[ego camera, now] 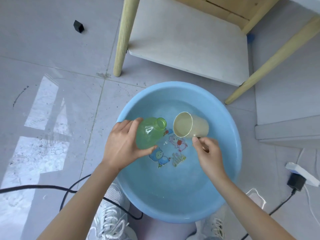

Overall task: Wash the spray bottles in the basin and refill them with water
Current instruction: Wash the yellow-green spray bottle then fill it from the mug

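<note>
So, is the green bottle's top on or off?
Off: the green bottle, gripped by the left hand, shows a bare, open threaded neck.

White laced sneakers [110,217], pale leggings [164,228]

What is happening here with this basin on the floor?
A person bends over a blue basin of water. The left hand grips a green bottle with no spray head on it, tilted, its open mouth toward a beige cup. The right hand holds the cup, tipped on its side with its opening toward the bottle. No water is seen pouring yet.
</note>
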